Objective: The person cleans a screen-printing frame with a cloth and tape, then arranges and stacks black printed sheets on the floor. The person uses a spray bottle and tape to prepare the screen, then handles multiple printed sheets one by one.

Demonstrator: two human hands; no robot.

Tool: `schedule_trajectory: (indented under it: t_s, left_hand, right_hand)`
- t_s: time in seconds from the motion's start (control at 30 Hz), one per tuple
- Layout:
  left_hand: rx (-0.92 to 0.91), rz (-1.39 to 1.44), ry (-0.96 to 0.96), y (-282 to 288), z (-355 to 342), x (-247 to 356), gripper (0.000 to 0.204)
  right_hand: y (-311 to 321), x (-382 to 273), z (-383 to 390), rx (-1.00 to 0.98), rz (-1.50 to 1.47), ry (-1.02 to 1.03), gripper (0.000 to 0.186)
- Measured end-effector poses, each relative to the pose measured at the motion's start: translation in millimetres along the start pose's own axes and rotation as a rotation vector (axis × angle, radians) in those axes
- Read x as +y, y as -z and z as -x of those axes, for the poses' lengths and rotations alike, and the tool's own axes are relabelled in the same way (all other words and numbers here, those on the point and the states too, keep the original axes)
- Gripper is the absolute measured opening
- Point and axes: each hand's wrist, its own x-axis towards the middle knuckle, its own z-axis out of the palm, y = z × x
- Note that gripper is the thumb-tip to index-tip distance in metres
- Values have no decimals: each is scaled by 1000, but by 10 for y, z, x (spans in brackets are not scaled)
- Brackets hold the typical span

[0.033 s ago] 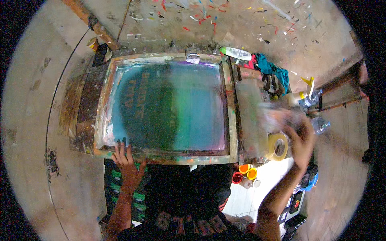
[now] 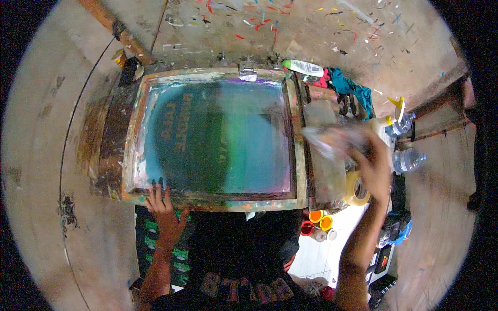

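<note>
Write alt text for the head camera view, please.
A person's left hand rests on the near edge of a framed blue-green screen, while the right hand, blurred, holds a pale, indistinct object just right of it. A tape roll sits nearby.

- Left hand (image 2: 164, 206) on the screen frame's near edge, fingers spread
- Right hand (image 2: 372, 163) holding a blurred pale thing (image 2: 329, 142)
- Tape roll (image 2: 350, 191) near that hand

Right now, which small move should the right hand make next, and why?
Probably a short shift left, bringing the blurred pale item over the framed screen: the right hand appears to hold it near the screen's right edge, and the left hand lies on the near edge, perhaps steadying it.
</note>
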Motion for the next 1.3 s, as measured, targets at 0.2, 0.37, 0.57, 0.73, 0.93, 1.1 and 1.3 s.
schedule_trajectory:
  t_s: [0.2, 0.37, 0.57, 0.73, 0.93, 1.1, 1.3]
  left_hand:
    - [-9, 58, -20, 45, 11, -17, 80]
    - [-17, 67, -1, 84, 5, 45, 80]
    - [-36, 52, -2, 68, -17, 33, 81]
    - [-82, 16, 41, 137, 6, 79, 84]
    - [-85, 229, -103, 337, -196, 593, 80]
    - [-195, 314, -453, 279, -391, 1100, 70]
    - [-389, 223, -660, 111, -334, 1659, 76]
  right_hand:
    - [-1714, -144, -1606, -525, 493, 429, 37]
    - [-2152, -25, -1939, -560, 583, 547, 33]
    - [-2214, 19, -2005, -589, 656, 577, 34]
    - [-1729, -157, -1654, -421, 379, 451, 35]
    - [-628, 63, -151, -58, -352, -151, 39]
    - [257, 645, 1128, 635, -1090, -463, 30]
    - [1080, 1912, 1179, 929, -1057, -440, 33]
